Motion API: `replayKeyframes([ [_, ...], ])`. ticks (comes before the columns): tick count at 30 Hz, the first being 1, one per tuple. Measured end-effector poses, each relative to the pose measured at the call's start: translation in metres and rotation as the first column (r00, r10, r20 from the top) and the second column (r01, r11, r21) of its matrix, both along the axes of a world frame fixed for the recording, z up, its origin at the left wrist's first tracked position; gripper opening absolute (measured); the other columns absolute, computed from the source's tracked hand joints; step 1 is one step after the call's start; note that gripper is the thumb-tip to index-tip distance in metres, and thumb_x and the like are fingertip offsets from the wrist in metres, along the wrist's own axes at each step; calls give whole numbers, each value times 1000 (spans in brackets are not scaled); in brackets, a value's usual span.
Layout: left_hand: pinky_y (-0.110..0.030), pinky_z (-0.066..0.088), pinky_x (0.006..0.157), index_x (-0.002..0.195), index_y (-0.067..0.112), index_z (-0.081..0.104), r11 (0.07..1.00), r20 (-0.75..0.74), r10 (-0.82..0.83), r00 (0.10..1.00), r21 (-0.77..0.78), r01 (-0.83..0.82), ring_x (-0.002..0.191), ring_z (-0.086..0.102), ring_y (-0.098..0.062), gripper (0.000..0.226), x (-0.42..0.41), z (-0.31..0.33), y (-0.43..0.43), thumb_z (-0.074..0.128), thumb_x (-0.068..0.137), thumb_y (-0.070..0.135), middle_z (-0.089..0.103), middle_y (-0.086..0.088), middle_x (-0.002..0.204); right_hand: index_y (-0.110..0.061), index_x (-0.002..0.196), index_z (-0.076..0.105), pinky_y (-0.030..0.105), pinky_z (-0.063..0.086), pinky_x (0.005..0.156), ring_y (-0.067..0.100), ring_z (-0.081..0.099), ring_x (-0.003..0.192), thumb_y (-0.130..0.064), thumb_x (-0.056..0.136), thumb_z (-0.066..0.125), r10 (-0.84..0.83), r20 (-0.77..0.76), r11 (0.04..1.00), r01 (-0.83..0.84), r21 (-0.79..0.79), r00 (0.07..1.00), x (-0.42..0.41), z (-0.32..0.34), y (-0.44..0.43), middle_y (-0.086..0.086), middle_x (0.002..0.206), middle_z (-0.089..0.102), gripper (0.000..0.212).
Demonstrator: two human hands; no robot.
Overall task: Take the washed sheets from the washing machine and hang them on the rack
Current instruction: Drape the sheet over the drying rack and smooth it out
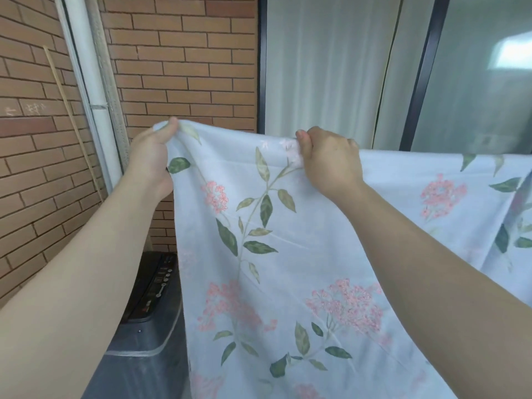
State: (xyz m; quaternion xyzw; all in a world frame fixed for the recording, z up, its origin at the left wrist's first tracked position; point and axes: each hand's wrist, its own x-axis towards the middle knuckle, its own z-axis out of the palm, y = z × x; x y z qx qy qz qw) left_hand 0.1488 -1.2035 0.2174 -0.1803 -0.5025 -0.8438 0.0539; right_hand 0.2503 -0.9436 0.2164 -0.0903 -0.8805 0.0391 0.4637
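L hand (154, 156) raised, thumb on top, pinching the upper corner of the sheet (288, 254); its fingers are behind the cloth, mostly hidden. R hand (328, 159) about level w/ it, well off to its right, knuckles toward cam, fingers + thumb curled round a bunch of the sheet's top edge. Sheet = pale blue-white, pink flower clusters, green leaves. Top edge dips slightly betw. the two hands; the body hangs down below both and fills the space under the R forearm. Past the R hand the cloth runs on rightward w/ a straight level top edge, draped over sth; the support is not visible. Washing machine (149, 326), grey w/ dark control panel, sits below the L forearm, its right side hidden behind the sheet. Brick wall (184, 67) behind L hand; white pipe (95, 82) + thin stick (69, 110) further left. Behind R hand: dark-framed window (475, 96) w/ white curtain (322, 67).
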Motion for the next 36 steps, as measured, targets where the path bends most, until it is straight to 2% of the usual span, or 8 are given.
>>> replayKeyframes([
  [3,-47,58,82,82,18,73,998,18,47,999,27,-48,88,73,-27,14,-4,1,-16,70,93,25,76,-9,99,-18,86,46,39,33,84,29,49,75,-40,109,26,35,0,999,-35,12,999,-6,7,-15,1,78,53,37],
  [5,-53,57,88,94,15,72,996,27,82,996,42,-83,101,72,-34,12,-8,4,-25,72,91,26,74,-13,113,-18,87,47,39,33,84,28,45,74,-40,109,27,71,8,997,-71,15,997,-11,12,-24,0,78,52,37],
  [11,-56,57,87,120,5,70,986,139,163,977,19,-167,101,72,-33,50,-19,-10,-46,76,87,42,74,-12,114,-20,85,45,40,34,83,28,47,74,-39,108,28,137,77,989,-141,47,988,-20,-2,-39,-1,75,52,34],
  [16,-26,57,53,89,19,68,979,182,205,962,-50,-199,77,70,-19,22,-26,-15,-48,74,89,40,71,1,88,-17,80,49,38,37,76,29,48,72,-44,107,31,130,50,990,-133,45,990,-20,-1,-32,1,73,54,42],
  [21,-26,56,51,97,16,68,976,184,213,960,-88,-200,65,70,-14,24,-29,-15,-51,76,88,36,70,2,83,-10,74,50,39,36,70,33,48,70,-41,106,32,-85,-59,996,82,-43,995,-7,2,6,9,71,52,48],
  [26,-32,57,62,90,20,75,970,213,241,947,-82,-228,88,71,-25,9,-34,-21,-53,79,83,23,73,-3,96,-6,62,51,41,36,75,31,39,65,-27,100,36,-238,-290,971,222,-86,927,1,-26,37,19,64,57,46],
  [30,-32,57,58,93,17,74,968,229,253,940,-68,-243,80,69,-25,16,-33,-23,-49,80,79,22,71,-5,95,-6,87,63,42,35,92,33,46,75,-21,89,30,-156,-315,986,129,-105,936,8,-32,40,14,78,62,37],
  [36,-47,59,78,88,16,70,960,246,276,929,-29,-277,86,70,-26,23,-37,-22,-59,69,92,39,70,-1,81,-5,110,55,42,39,88,37,52,85,-4,85,30,14,-386,969,-108,-222,922,14,-26,30,11,82,65,35],
])
